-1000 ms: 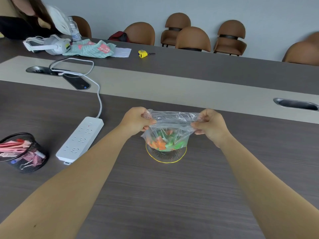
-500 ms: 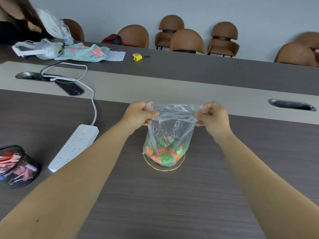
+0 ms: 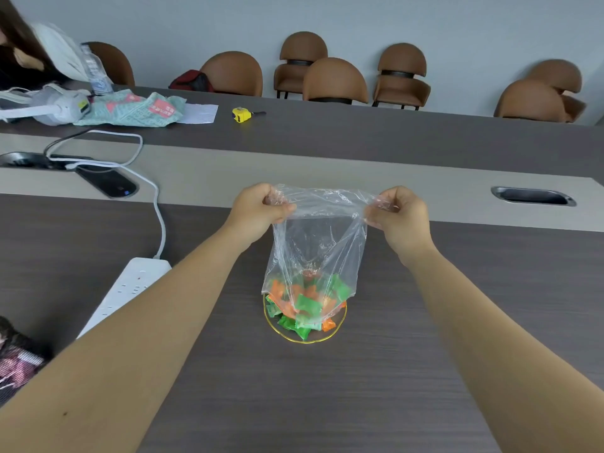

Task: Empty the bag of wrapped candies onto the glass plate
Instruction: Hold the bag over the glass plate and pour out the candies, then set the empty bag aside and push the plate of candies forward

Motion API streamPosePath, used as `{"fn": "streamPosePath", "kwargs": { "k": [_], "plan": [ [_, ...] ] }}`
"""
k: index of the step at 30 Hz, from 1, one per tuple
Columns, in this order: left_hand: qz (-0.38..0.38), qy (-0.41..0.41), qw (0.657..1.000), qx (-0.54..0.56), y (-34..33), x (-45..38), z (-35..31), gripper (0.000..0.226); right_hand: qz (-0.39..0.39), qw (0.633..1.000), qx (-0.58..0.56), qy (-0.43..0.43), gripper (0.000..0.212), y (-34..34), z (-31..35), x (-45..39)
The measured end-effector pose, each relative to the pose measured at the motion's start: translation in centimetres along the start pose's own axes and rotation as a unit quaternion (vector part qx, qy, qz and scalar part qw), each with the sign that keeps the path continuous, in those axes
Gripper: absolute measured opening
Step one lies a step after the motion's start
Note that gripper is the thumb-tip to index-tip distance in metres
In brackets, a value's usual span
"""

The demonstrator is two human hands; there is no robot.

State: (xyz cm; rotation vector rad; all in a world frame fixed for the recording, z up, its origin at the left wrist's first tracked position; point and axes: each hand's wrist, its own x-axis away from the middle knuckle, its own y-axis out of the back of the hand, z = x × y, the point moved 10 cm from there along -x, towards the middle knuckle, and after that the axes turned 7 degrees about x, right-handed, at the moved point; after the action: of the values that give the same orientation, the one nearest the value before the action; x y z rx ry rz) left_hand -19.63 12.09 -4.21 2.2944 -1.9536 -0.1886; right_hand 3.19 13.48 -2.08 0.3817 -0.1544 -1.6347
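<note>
A clear plastic bag [image 3: 322, 243] hangs stretched between my two hands over the middle of the dark table. My left hand [image 3: 258, 210] pinches its upper left corner and my right hand [image 3: 402, 217] pinches its upper right corner. Orange and green wrapped candies [image 3: 304, 308] are heaped at the bag's lower end. Several of them lie on the small glass plate [image 3: 307, 341] with a yellow rim, right under the bag. The bag's lower edge touches the pile, and the upper part of the bag looks empty.
A white power strip [image 3: 130, 289] with its cable lies left of my left forearm. A black mesh basket [image 3: 16, 361] sits at the left edge. Farther back are a phone [image 3: 111, 184], a yellow tape measure [image 3: 242, 114], a table slot [image 3: 532, 196], brown chairs and a seated person.
Both hands have lifted the bag higher above the plate. The bag has stretched out long, and the candies have slid down to its lower end, some now resting on the plate.
</note>
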Motion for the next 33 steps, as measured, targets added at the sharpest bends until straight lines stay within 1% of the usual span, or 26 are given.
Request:
{"fn": "streamPosePath", "kwargs": {
  "k": [2, 5, 8, 11, 12, 15, 17, 18, 20, 23, 26, 29, 31, 33],
  "plan": [
    [0.01, -0.002, 1.0, 0.026, -0.4, 0.0, -0.7, 0.032, 0.0, 0.999, -0.034, 0.005, 0.033, 0.2, 0.6, -0.1],
    [0.007, -0.016, 0.999, 0.028, -0.6, 0.3, -2.3, 0.029, 0.003, 0.998, -0.057, 0.013, 0.032, 0.9, 1.4, -0.1],
    [-0.013, -0.03, 0.999, 0.011, -0.6, 0.7, -3.7, 0.03, 0.009, 0.997, -0.072, 0.028, 0.032, 1.6, 2.3, 0.3],
    [-0.032, -0.072, 0.997, 0.001, -1.5, 1.7, -5.9, 0.033, -0.002, 0.996, -0.078, 0.044, 0.032, 3.7, 2.9, 1.0],
    [-0.033, -0.089, 0.996, -0.005, -2.2, 2.2, -6.6, 0.031, -0.009, 0.996, -0.068, 0.052, 0.031, 4.8, 3.1, 1.4],
    [-0.02, -0.119, 0.992, -0.026, -5.5, 3.9, -7.5, 0.016, -0.028, 0.997, -0.017, 0.068, 0.031, 8.5, 2.7, 2.9],
    [-0.001, -0.133, 0.991, -0.031, -8.4, 5.2, -7.0, 0.015, -0.031, 0.997, 0.018, 0.067, 0.031, 10.8, 1.4, 4.1],
    [0.01, -0.138, 0.99, -0.039, -9.9, 6.0, -6.5, 0.016, -0.03, 0.997, 0.041, 0.063, 0.029, 11.8, 0.4, 4.7],
    [0.036, -0.143, 0.985, -0.089, -13.0, 7.6, -4.8, 0.029, -0.018, 0.993, 0.107, 0.051, 0.031, 13.3, -2.2, 6.2],
    [0.097, -0.132, 0.972, -0.167, -17.5, 9.1, -0.5, 0.047, 0.014, 0.979, 0.202, 0.022, 0.047, 14.7, -6.7, 8.5],
    [0.171, -0.104, 0.949, -0.242, -21.2, 10.8, 4.8, 0.057, 0.062, 0.962, 0.265, -0.018, 0.058, 14.6, -11.9, 10.9],
    [0.239, -0.065, 0.922, -0.296, -23.6, 12.4, 10.1, 0.067, 0.146, 0.932, 0.327, -0.057, 0.073, 13.2, -17.2, 12.9],
    [0.281, -0.056, 0.884, -0.369, -24.9, 12.9, 13.1, 0.075, 0.223, 0.889, 0.389, -0.089, 0.076, 12.0, -20.8, 14.2],
    [0.301, -0.041, 0.833, -0.462, -25.5, 13.1, 15.7, 0.086, 0.27, 0.85, 0.44, -0.103, 0.069, 11.2, -23.7, 15.2]
  ]
}}
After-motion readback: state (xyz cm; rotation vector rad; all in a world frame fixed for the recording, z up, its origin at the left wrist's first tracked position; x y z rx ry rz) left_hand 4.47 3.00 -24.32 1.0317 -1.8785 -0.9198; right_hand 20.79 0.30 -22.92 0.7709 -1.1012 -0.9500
